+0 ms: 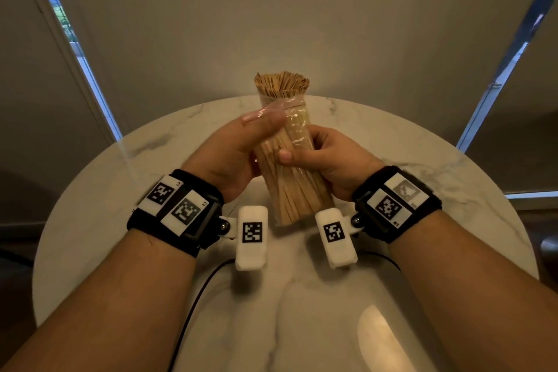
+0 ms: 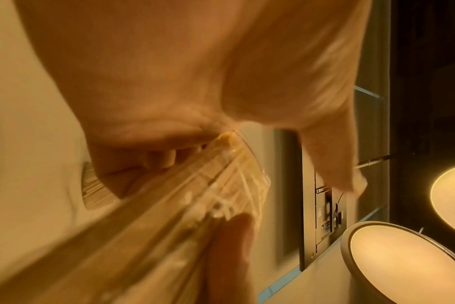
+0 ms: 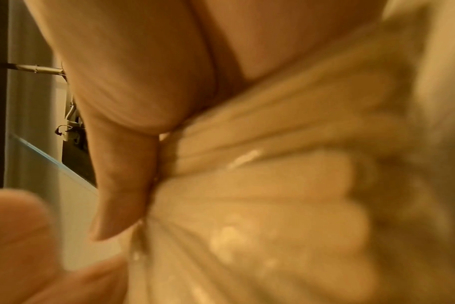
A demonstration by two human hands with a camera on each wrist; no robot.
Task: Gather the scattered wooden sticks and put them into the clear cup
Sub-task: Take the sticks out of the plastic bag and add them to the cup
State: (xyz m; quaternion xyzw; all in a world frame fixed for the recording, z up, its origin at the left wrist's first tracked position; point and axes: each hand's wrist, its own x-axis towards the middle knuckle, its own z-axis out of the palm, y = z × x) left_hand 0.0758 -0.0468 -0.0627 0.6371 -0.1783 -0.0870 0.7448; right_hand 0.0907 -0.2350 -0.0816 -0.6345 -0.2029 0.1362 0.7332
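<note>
Fingers of both hands were curled round the clear cup (image 1: 297,142), held off the surface (image 1: 422,160) and tilted with its mouth away from the person. Right hand (image 1: 329,160) gripped the cup's mid-body, thumb pressed across the near face. Left hand (image 1: 238,151) wrapped the other side, thumb lying up toward the rim. Both wrist views confirmed flesh against clear wall; the right view was too blurred for finer detail.

Wooden sticks (image 1: 282,84) packed the cup full, their ends standing out past the rim as a dense bundle. No loose sticks were visible on the surface in the head view.

Judgement: gathering looked finished; step in hand was settling or squaring the bundle. Next move would call for bringing the cup upright and setting it down without spilling.

Obstacles: none on the marble top near the cup. Cables (image 1: 193,305) trailed at the near edge. Beyond the surface, only drawn blinds (image 1: 271,9).
</note>
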